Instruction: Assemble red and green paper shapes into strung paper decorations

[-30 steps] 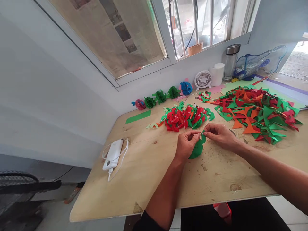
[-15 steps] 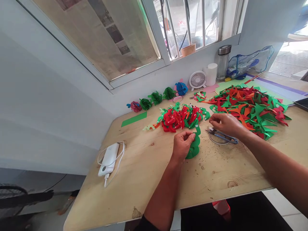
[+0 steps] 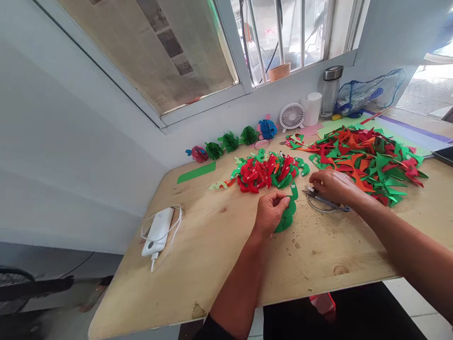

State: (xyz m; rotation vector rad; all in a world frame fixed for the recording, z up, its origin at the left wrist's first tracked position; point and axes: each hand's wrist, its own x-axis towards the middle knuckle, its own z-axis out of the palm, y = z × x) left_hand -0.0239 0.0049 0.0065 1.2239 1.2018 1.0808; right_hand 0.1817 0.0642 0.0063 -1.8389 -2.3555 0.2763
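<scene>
My left hand (image 3: pixel 272 211) is closed, pinching a green scalloped paper cutout (image 3: pixel 287 216) just above the table. A small white patch shows at the cutout's upper tip. My right hand (image 3: pixel 332 185) has its fingers curled together over a pair of small snips (image 3: pixel 323 199), near a tiny white bit. What those fingers hold, if anything, is hidden. The snips lie across a pale ring (image 3: pixel 317 208), perhaps a tape roll. Behind my left hand is a heap of red and green paper flower shapes (image 3: pixel 258 174), some with white patches.
A large pile of paper scraps (image 3: pixel 368 163) covers the right side. Finished paper balls (image 3: pixel 230 142) line the wall beside a small fan (image 3: pixel 292 116) and a glass bottle (image 3: pixel 331 92). A green strip (image 3: pixel 196 173) and a power bank with cable (image 3: pixel 158 231) lie to the left.
My right hand has lowered slightly onto the snips, its fingers dipping toward the white bit. My left hand keeps hold of the green cutout. The view has shifted a little.
</scene>
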